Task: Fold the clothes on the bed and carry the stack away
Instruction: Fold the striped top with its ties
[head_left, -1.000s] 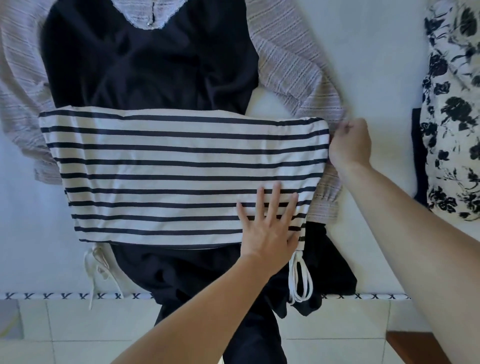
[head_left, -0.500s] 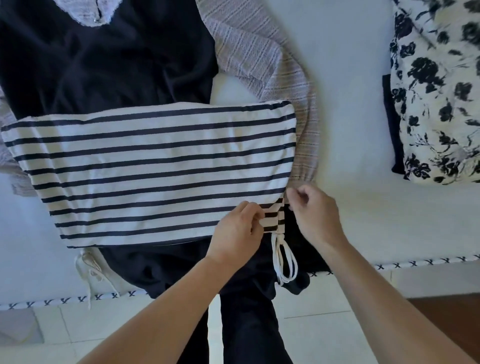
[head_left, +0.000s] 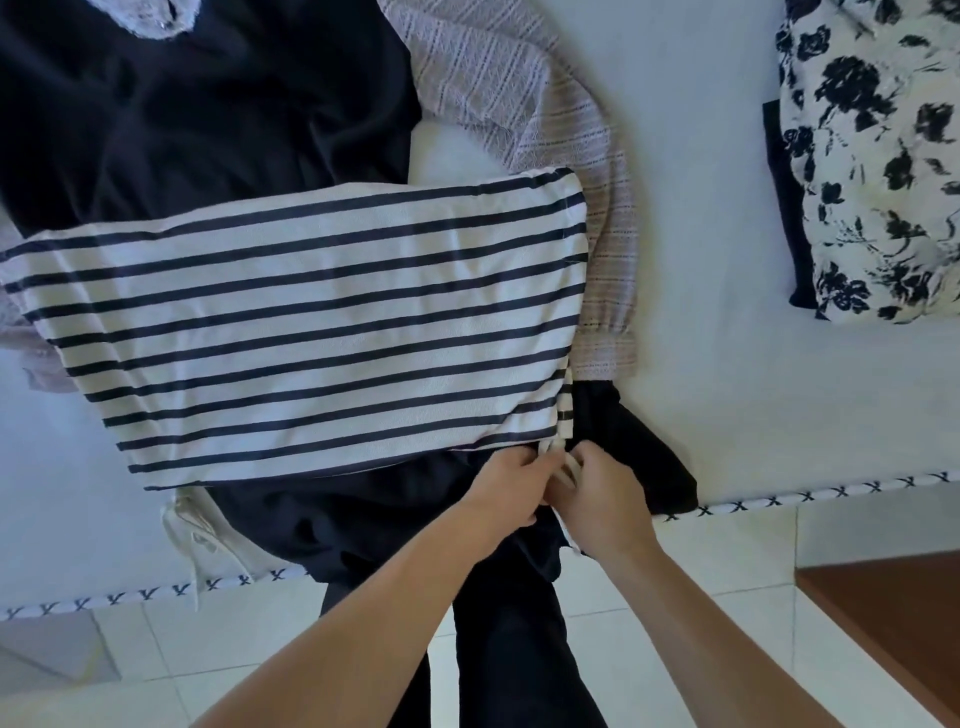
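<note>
The striped top, lying folded flat on the dark clothes at the bed edge, is judged light, soft and limp; left hand and right hand both pinch its cord at the near-right corner, the suitable hold.

A bedroom in a home: a bed with a white sheet and stitched edge, clothes spread over it, a floral pillow, pale floor tiles, a wooden piece beside.
</note>
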